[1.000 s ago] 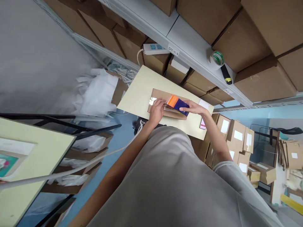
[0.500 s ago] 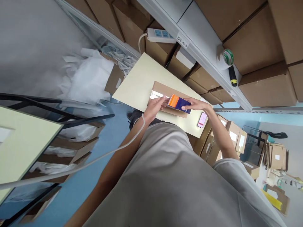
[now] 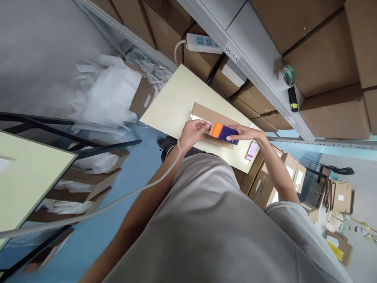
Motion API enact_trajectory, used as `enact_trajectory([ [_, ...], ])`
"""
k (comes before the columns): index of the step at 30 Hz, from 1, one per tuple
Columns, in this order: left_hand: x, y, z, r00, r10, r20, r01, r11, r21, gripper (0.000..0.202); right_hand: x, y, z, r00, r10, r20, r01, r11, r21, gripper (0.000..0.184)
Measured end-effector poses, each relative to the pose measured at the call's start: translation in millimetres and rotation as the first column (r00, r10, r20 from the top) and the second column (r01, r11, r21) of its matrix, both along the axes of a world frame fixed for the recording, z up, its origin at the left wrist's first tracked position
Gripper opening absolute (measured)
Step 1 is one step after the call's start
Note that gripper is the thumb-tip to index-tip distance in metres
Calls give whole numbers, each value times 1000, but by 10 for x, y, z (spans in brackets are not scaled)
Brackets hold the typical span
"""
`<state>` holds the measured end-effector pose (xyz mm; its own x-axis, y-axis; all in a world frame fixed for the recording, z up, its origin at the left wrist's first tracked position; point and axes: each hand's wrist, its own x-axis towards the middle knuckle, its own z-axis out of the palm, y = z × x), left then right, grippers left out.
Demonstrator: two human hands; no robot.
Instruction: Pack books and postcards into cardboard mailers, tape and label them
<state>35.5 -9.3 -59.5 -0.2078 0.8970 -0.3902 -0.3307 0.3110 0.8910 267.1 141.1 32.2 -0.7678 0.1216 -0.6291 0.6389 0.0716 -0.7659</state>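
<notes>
My right hand (image 3: pixel 242 133) grips a small orange and dark blue box (image 3: pixel 221 131) by its blue end, thumb on the near face. At the orange end is my left hand (image 3: pixel 193 133), its thumb and fingers pinched together close to the box's edge. What lies between those fingertips is too small to make out. Beneath both hands a brown cardboard piece (image 3: pixel 203 111), with a shiny whitish strip at its left, rests on the pale yellow table (image 3: pixel 173 98). A cable (image 3: pixel 141 191) passes across my left wrist.
A lit phone (image 3: pixel 251 150) lies on the table's right part. Above runs a shelf edge (image 3: pixel 250 65) bearing a tape roll (image 3: pixel 287 76) and a black-and-yellow cutter (image 3: pixel 292 99). A power strip (image 3: pixel 203 42) sits behind the table; white plastic bags (image 3: pixel 108 94) are heaped at left.
The fingers of my left hand have curled into a tighter pinch at the box's orange end. The box has shifted slightly down in view, still in my right hand.
</notes>
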Motion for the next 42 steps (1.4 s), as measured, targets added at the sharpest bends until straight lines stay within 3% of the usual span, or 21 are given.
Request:
enact_trajectory([
  [4,-180,73,16,991,0,-131,5,999,34,39,-102,-11,34,997,-34,66,38,998,-52,61],
  [8,-523,56,-39,966,45,-253,-45,999,7,24,-194,-7,67,994,-59,92,69,992,-109,65],
  [12,-876,-39,-202,939,118,-323,-150,986,-75,13,-226,12,112,984,-42,172,61,992,-107,67],
  [15,-988,-80,-364,938,127,-321,-171,979,-113,14,-251,34,136,979,-29,203,44,997,-70,66],
  [24,-893,79,-972,941,103,-322,-151,980,-126,19,-358,105,138,959,-4,283,13,999,-29,70],
  [27,-699,167,-1179,940,96,-326,-156,974,-164,13,-378,114,133,956,-20,294,30,999,-30,72],
  [30,-432,208,-1295,973,87,-215,-127,976,-178,10,-391,111,123,955,-36,293,49,998,-37,72],
  [33,-268,181,-1300,979,118,-164,-152,965,-213,22,-382,99,106,962,-53,269,68,997,-47,72],
  [35,-248,137,-1238,950,188,-249,-248,939,-237,34,-360,90,88,967,-62,248,77,996,-51,71],
  [37,-253,89,-1123,912,239,-334,-313,931,-188,32,-330,84,62,970,-71,234,86,995,-53,70],
  [40,-213,40,-895,899,188,-395,-234,969,-72,30,-286,84,3,972,-82,219,98,993,-61,70],
  [42,-149,30,-757,890,135,-436,-184,980,-72,30,-272,87,-45,974,-87,209,103,992,-66,70],
])
